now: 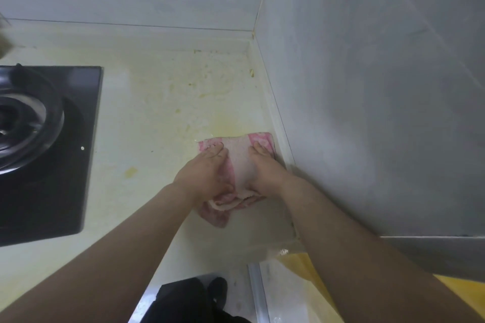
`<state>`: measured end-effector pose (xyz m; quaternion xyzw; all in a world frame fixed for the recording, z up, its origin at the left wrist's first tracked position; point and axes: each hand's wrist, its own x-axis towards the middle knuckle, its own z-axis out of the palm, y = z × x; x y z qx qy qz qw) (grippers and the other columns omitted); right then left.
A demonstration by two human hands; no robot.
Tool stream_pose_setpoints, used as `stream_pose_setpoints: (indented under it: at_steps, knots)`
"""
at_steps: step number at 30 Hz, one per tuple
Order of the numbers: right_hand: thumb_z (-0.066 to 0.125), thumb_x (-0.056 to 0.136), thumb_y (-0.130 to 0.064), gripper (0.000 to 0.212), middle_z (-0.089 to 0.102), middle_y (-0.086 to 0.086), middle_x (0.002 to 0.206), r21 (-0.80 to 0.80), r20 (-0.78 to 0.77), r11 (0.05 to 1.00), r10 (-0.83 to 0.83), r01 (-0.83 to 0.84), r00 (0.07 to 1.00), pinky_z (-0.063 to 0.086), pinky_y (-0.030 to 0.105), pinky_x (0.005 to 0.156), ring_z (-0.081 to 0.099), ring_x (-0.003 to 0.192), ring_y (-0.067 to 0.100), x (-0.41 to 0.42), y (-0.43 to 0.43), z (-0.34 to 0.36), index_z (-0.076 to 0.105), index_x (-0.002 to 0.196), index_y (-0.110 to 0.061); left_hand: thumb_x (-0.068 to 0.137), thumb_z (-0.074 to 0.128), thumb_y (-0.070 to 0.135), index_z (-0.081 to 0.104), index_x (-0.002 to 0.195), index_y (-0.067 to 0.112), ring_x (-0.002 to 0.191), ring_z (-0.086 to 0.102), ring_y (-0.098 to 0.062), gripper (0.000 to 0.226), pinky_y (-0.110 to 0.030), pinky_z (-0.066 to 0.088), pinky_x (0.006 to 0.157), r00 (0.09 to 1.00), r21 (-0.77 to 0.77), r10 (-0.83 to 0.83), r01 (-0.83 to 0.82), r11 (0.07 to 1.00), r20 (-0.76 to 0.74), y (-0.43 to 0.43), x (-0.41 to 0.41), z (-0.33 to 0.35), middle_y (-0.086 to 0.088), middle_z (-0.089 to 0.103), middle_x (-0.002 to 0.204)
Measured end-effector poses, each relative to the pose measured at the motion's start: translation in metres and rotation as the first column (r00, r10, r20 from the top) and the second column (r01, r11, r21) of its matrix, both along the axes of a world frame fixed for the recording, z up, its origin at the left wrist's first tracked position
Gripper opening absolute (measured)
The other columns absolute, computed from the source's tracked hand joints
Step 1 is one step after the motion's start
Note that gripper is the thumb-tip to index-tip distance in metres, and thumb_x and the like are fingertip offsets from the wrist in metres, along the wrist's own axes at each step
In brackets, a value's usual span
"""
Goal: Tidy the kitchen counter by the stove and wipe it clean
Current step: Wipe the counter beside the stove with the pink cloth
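The left hand and the right hand press side by side, fingers nearly straight and curled round nothing, on the pink cloth, which lies flat on the stained counter at 3 o'clock from the stove.

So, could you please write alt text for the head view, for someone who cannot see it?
The left hand and right hand press a pink cloth on a stained cream counter, beside the grey wall; a black gas stove sits at left.
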<state>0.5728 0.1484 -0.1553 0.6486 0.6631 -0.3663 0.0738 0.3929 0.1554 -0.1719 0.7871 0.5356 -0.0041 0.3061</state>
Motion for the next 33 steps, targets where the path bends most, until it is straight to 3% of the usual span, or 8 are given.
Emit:
stream_pose_setpoints:
  at_steps: [20, 33]
  knots:
    - [0.075, 0.083, -0.018, 0.103, -0.009, 0.003, 0.164, 0.014, -0.077, 0.996, -0.082, 0.083, 0.994, 0.0, 0.023, 0.118, -0.009, 0.15, 0.014, -0.009, 0.084, -0.005, 0.002, 0.156, -0.009, 0.078, 0.07, 0.048, 0.012, 0.154, 0.019, 0.147, 0.008, -0.011, 0.099, -0.021, 0.006, 0.116, 0.999, 0.018, -0.032, 0.032, 0.999, 0.012, 0.091, -0.014, 0.005, 0.004, 0.005, 0.162]
    - [0.073, 0.085, -0.022, 0.105, -0.013, 0.004, 0.163, -0.002, -0.046, 0.998, -0.07, 0.07, 0.997, -0.005, 0.02, 0.113, -0.013, 0.149, 0.017, -0.009, 0.122, -0.009, -0.005, 0.155, -0.012, 0.079, 0.068, 0.052, 0.009, 0.154, 0.019, 0.148, 0.007, -0.011, 0.101, -0.023, 0.007, 0.116, 0.999, 0.045, -0.042, 0.042, 0.998, 0.011, 0.128, -0.013, 0.003, 0.005, 0.004, 0.162]
